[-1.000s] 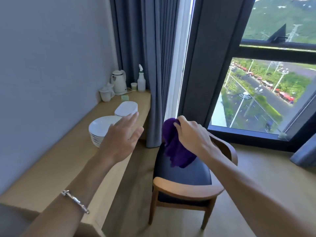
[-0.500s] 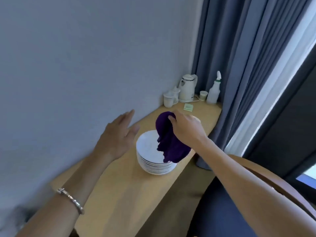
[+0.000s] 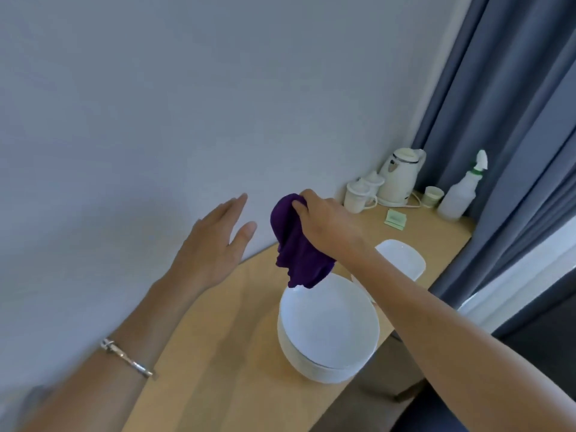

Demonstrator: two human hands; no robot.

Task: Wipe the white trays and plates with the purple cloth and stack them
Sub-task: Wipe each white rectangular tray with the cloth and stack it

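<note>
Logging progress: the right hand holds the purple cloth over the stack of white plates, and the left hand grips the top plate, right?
Not quite. In the head view the left hand grips nothing: it hovers open, fingers straight, left of the stack of white plates. The right hand does hold the purple cloth over the stack.

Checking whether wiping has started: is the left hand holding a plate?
No, the left hand is open with straight fingers, holding nothing, apart from the stack of plates, while the right hand grips the purple cloth.
</note>
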